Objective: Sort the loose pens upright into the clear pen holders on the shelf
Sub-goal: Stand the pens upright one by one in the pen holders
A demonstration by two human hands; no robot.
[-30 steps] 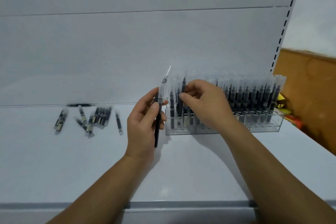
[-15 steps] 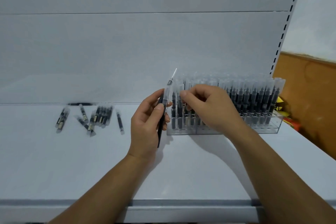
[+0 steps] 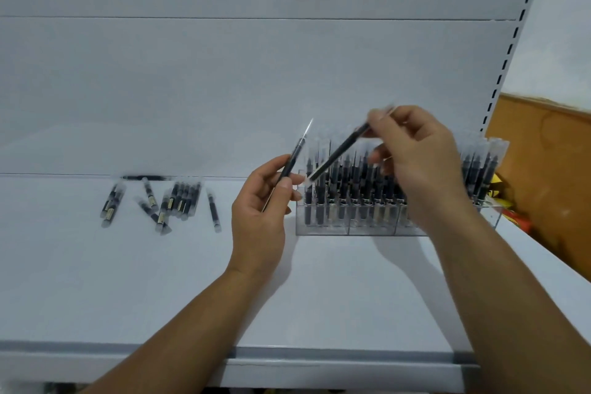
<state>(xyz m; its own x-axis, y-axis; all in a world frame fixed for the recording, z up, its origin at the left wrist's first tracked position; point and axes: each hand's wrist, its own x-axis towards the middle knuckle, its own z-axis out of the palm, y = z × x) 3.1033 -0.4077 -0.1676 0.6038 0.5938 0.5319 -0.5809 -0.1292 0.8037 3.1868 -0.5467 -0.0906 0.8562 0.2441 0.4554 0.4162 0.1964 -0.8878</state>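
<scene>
My left hand (image 3: 258,213) grips a spare pen (image 3: 290,166); my right hand (image 3: 422,166) pinches another pen (image 3: 339,154), slanted over the holders (image 3: 323,229), probably aiming for a slot.

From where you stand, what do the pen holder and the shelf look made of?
Pen holder: likely clear hard plastic, perhaps acrylic, glossy; pens show through its walls. Shelf: probably painted metal, smooth pale finish with faint sheen; the slotted upright beside it suggests shop racking.
</scene>
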